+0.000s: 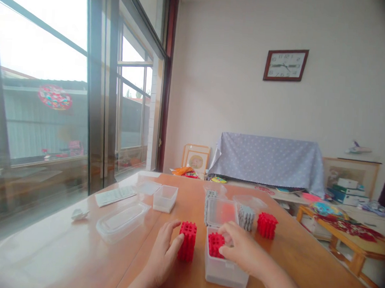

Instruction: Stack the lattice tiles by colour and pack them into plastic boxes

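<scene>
Wooden table (86,259) is spanning the lower frame. Lower centre: left hand (161,255), loosely spread, is touching a red block stack (187,242). Right of centre: right hand (240,246) is pinching a second red stack (214,244) inside an open clear box (225,274).

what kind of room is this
Probably a room in a home, perhaps a living room: a framed wall clock hangs above furniture draped with a polka-dot cloth, and a wooden table stands beside large windows.
</scene>
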### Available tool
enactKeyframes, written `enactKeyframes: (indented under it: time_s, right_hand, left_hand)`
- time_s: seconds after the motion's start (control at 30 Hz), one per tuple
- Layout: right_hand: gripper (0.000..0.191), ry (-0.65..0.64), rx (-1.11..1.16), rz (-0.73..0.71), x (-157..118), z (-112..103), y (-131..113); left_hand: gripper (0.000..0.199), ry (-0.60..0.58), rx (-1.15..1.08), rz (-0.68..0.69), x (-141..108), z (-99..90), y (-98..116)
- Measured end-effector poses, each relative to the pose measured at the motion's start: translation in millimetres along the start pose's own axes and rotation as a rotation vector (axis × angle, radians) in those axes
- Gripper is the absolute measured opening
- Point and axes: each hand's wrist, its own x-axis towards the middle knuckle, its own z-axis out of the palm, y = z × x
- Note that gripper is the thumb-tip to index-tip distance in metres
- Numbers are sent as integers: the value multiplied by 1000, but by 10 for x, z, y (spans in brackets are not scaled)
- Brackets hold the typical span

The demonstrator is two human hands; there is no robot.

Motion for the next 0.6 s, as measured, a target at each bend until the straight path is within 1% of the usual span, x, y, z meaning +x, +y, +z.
enactKeyframes:
  time_s: [0.23,0.37,0.5,0.6]
  right_hand:
    - [20,36,42,-2,-3,21,48]
    - [7,132,97,3,6,-48,121]
    - [18,231,162,46,44,-155,325]
    - [30,352,220,88,95,-222,522]
  left_hand:
    - [39,-1,6,2,19,-12,45]
    - [39,-4,6,3,32,-2,15]
    - [40,15,11,4,39,5,-12]
    - [41,5,21,5,43,2,-20]
